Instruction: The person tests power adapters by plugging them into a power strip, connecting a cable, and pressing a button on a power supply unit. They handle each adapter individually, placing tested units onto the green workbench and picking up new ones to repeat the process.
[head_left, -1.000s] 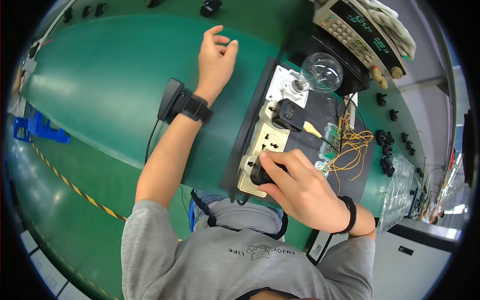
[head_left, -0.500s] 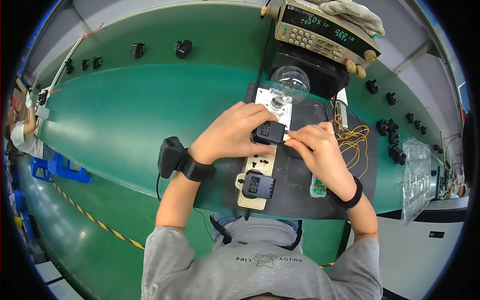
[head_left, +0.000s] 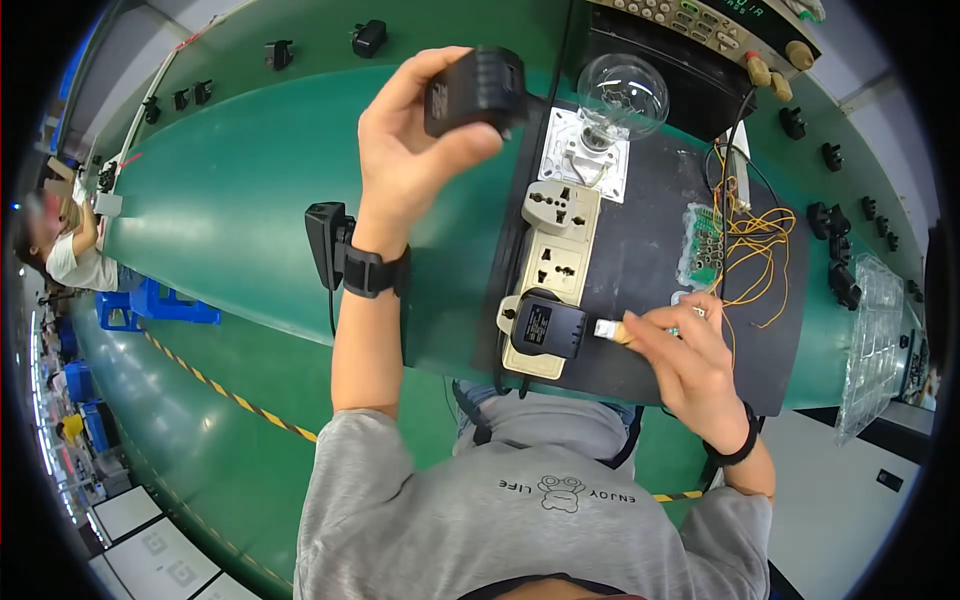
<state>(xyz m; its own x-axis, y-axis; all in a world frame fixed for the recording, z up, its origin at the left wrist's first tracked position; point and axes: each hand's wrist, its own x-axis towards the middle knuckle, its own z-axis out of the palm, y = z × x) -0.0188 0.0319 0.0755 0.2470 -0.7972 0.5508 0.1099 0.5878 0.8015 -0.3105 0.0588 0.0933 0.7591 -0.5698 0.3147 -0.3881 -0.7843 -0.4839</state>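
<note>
My left hand (head_left: 395, 165) is raised over the green bench, its fingers and thumb wrapped round a black power adapter (head_left: 476, 92). Between the thumb and fingers of my right hand (head_left: 695, 370) is a small white cable plug (head_left: 610, 329), its tip pointing left. A little apart from that tip, a second black adapter (head_left: 548, 326) sits in the near end of the beige power strip (head_left: 556, 260). The strip's middle and far sockets are uncovered. Beyond the strip stands a clear glass bulb (head_left: 625, 95) on a white socket plate (head_left: 556, 160).
Right of the strip, a green circuit board (head_left: 705, 245) and tangled yellow wires (head_left: 765, 240) lie on the dark mat (head_left: 650, 235). A bench power supply (head_left: 720, 25) stands at the back. Several black adapters (head_left: 835, 235) and a clear plastic tray (head_left: 875, 345) are at the right.
My left hand has lifted its adapter off the strip, up and to the left. The white plug, held by my right hand, has parted from that adapter and moved nearer to me, beside the second one.
</note>
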